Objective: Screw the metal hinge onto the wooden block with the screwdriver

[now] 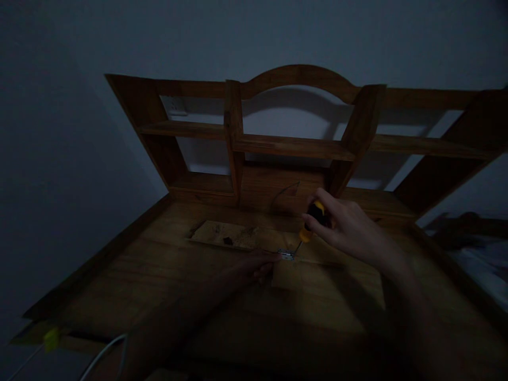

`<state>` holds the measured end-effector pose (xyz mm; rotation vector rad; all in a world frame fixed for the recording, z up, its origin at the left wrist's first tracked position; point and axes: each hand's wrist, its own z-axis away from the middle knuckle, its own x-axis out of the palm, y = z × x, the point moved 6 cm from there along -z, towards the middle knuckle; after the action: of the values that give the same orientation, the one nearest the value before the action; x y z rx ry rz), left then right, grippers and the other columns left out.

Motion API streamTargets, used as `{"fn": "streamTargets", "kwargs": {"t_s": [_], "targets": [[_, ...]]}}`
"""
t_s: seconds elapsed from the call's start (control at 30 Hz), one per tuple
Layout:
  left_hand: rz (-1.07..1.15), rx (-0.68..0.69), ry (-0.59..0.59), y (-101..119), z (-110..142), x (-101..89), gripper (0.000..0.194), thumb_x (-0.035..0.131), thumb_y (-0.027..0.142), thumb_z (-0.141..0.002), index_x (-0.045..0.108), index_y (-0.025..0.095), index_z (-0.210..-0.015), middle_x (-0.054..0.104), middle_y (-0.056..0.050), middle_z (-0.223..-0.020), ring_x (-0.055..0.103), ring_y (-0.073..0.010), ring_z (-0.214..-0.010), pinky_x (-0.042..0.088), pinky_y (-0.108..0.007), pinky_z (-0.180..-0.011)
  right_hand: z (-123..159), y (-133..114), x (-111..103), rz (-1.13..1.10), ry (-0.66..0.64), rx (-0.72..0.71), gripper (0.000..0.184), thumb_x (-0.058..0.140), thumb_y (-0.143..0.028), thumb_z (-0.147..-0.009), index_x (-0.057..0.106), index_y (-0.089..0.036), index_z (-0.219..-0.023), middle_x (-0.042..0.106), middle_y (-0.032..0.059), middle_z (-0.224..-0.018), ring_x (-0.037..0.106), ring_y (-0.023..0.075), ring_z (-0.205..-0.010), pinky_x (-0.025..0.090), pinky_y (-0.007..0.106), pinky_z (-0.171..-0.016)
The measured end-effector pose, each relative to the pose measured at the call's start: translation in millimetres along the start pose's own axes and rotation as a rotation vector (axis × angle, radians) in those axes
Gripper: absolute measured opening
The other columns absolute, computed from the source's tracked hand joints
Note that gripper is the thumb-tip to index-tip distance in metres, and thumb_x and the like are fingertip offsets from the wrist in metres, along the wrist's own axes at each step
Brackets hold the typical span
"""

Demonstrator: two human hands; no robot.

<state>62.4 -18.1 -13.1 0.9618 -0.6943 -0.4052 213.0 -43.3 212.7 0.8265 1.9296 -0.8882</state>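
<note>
A screwdriver (305, 233) with a yellow and black handle is gripped in my right hand (345, 219). Its shaft slants down to the left, and the tip meets the right end of a small metal hinge (286, 255). My left hand (260, 263) reaches in from the lower left, its fingertips pressed on the hinge's left end and the other fingers curled beneath. The hinge lies along the back edge of a light wooden board (325, 293) resting on the desk top. Poor light hides any screw under the tip.
Behind the board stands a wooden shelf unit (293, 145) with an arched top rail. A shallow wooden piece (222, 234) with crumbs and a dark spot lies left of the hinge. A pale cable (103, 352) loops at the lower left; cloth (476, 264) lies at the right.
</note>
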Motion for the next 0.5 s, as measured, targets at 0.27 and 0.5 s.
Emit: {"fn": "streamTargets", "kwargs": {"t_s": [0.27, 0.5], "targets": [[0.011, 0.006, -0.009, -2.5, -0.7, -2.3, 0.048, 0.063, 0.043, -0.088, 0.04, 0.018, -0.053, 0.031, 0.009, -0.038, 0.025, -0.0044, -0.032, 0.023, -0.022, -0.036, 1.6, -0.7, -1.7, 0.005, -0.024, -0.016, 0.023, 0.055, -0.023, -0.087, 0.05, -0.023, -0.11, 0.065, 0.002, -0.094, 0.062, 0.018, -0.079, 0.043, 0.029, -0.07], [0.018, 0.004, -0.011, -4.5, -0.2, -4.2, 0.045, 0.061, 0.042, -0.089, 0.041, 0.018, -0.056, 0.032, 0.008, -0.04, 0.023, -0.0044, -0.034, 0.022, -0.022, -0.037, -0.5, -1.9, -1.5, 0.093, 0.066, -0.045, 0.018, 0.05, -0.038, -0.095, 0.05, -0.022, -0.103, 0.065, 0.0032, -0.085, 0.062, 0.0183, -0.07, 0.039, 0.028, -0.06]]}}
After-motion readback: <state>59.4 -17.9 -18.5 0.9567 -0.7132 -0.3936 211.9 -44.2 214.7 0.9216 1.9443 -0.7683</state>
